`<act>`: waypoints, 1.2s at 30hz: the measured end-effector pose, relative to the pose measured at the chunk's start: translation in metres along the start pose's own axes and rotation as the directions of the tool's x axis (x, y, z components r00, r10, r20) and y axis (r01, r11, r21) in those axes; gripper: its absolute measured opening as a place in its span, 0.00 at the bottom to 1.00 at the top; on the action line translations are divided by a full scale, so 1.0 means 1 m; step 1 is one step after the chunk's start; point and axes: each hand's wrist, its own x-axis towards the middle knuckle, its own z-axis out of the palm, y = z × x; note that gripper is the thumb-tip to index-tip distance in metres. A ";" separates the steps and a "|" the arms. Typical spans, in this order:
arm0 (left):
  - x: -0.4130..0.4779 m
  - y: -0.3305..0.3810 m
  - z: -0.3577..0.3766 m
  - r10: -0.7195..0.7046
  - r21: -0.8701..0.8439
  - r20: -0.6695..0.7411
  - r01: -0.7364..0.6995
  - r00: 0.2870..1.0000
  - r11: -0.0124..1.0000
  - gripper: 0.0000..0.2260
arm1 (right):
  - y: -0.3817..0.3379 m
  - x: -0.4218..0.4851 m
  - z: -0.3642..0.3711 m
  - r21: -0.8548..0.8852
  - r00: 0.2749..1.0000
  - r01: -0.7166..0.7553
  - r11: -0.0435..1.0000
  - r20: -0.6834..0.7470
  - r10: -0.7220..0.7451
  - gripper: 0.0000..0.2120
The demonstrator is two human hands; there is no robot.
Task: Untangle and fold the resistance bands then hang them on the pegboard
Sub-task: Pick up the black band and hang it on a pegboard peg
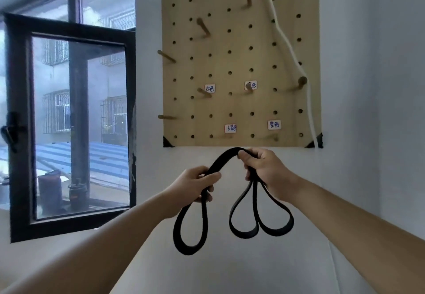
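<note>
A black resistance band [224, 159] is held up just below the wooden pegboard [239, 59]. My left hand [195, 186] grips one part of it, and a single loop hangs down from that fist. My right hand [264, 167] pinches the band higher up, with two loops dangling beneath it. Between the hands the band arches upward. The pegboard carries several wooden pegs and small handwritten labels; none of its pegs holds a band.
A white cord [285, 40] runs down the right side of the pegboard. An open black-framed window [69, 121] swings in at the left, close to my left arm. White wall lies below and right of the board.
</note>
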 end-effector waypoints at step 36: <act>0.234 0.136 0.024 0.312 0.006 -0.539 -0.367 0.782 0.930 0.14 | -0.074 0.214 -0.069 0.073 0.845 0.201 0.977 -0.517 -0.135 0.14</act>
